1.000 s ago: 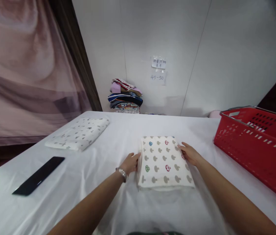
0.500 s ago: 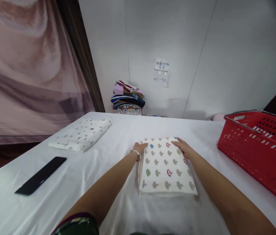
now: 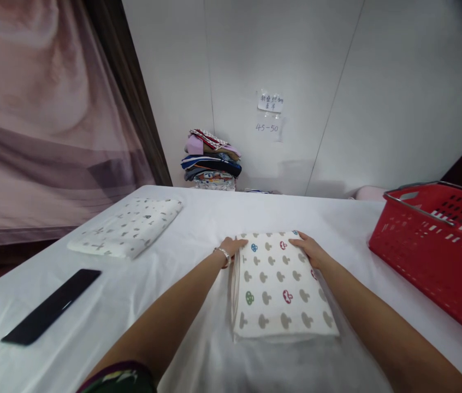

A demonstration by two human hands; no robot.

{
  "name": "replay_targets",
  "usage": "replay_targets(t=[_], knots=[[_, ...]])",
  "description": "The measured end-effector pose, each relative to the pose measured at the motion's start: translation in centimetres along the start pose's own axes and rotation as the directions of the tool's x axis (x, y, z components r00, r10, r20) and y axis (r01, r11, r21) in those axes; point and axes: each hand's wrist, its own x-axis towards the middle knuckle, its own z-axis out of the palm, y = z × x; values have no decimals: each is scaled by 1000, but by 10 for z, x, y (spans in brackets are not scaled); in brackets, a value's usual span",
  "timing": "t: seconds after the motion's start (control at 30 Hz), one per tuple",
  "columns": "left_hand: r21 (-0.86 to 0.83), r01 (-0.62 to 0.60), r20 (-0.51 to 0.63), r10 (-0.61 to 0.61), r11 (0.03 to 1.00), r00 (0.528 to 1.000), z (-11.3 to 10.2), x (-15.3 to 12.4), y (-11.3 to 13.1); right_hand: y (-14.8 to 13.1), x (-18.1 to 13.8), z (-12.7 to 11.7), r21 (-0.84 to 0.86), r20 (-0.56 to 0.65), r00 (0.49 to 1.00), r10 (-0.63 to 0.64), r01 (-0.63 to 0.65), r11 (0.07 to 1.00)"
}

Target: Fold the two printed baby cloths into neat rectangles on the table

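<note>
Head view: one white-covered worktop [image 3: 202,215], seen from above its near side.
Mushroom-print cloth [image 3: 280,284]: one, white, folded in layers to a near-rectangle; lies flat on the worktop, between the hands. Motifs beige, with some in blue, green and red outline.
Left hand [image 3: 233,247]: pinching the cloth's far left corner — thumb on top, other fingers mostly hidden; silver bracelet [image 3: 226,254] at the wrist.
Right hand [image 3: 310,249]: pinching the far right corner, thumb over the upper face; fingertips beneath not visible.
Second folded cloth [image 3: 132,229]: white, small grey print, far left, well apart.
Black flat object [image 3: 53,307]: oblong, nearer, at left.
Red basket [image 3: 431,267]: perforated plastic, metal handle, right side.
Fabric stack [image 3: 211,164]: mixed colours, beyond the far edge.
Wall notes [image 3: 270,126]: two — lower reads "45-50".
</note>
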Motion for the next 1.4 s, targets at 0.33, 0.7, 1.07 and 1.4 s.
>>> replay_targets(t=[0.33,0.7,1.07,1.4], knots=[[212,-70,-59,84,975,995,2,-2,6,-8,4,-5,15,-60,998,-29,30,999],[296,-258,28,261,920,965,9,14,5,2,15,-12,-44,-84,996,12,-15,999],[259,-211,77,198,943,977,-10,31,22,-29,62,-3,-416,-191,974,-121,31,909],[248,-204,103,184,947,978,-18,31,24,-3,-30,-34,-372,-200,979,44,-117,921]])
